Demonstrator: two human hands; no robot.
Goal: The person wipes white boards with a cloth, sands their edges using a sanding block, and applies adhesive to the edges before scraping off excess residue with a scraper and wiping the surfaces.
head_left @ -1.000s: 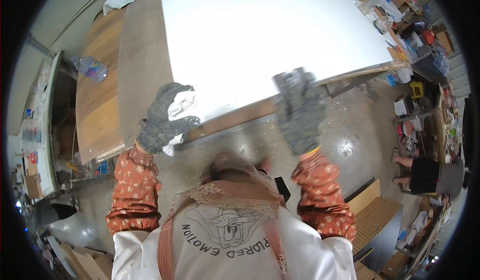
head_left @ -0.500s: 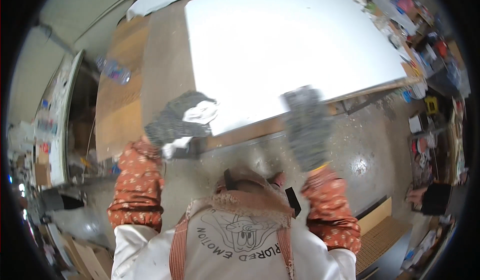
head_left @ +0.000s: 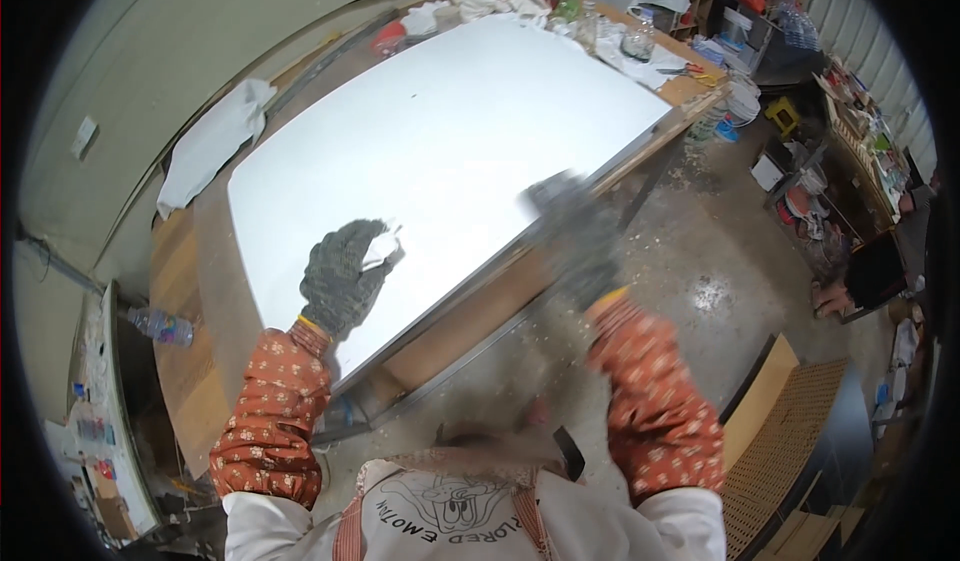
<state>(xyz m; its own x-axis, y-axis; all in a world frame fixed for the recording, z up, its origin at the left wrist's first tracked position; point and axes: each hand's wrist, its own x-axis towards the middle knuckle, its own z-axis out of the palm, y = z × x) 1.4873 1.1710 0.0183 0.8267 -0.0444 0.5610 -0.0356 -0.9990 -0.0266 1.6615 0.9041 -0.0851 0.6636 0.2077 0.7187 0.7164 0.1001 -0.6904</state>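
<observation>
A large glossy white panel [head_left: 450,151] lies on the worktable. Over its near left part, my left hand [head_left: 345,271] in a dark grey knit glove is closed around a crumpled white cloth [head_left: 382,248]. My right hand [head_left: 578,241], gloved alike, reaches to the panel's near right edge. Motion smears its fingers, so I cannot see whether they hold anything or touch the edge. Orange patterned sleeve covers run up both forearms.
A plastic bottle [head_left: 160,326] lies on the bare wood [head_left: 190,391] at the left. White cloth [head_left: 215,146] hangs over the far left edge. Glass jars [head_left: 638,39] and orange-handled pliers [head_left: 690,71] sit beyond the panel's far right. A perforated brown board [head_left: 785,421] stands low at the right.
The view has turned rightward, so the table now slants. My left hand has moved from the panel's left edge onto its surface, with the white cloth. My right hand remains near the front edge.
</observation>
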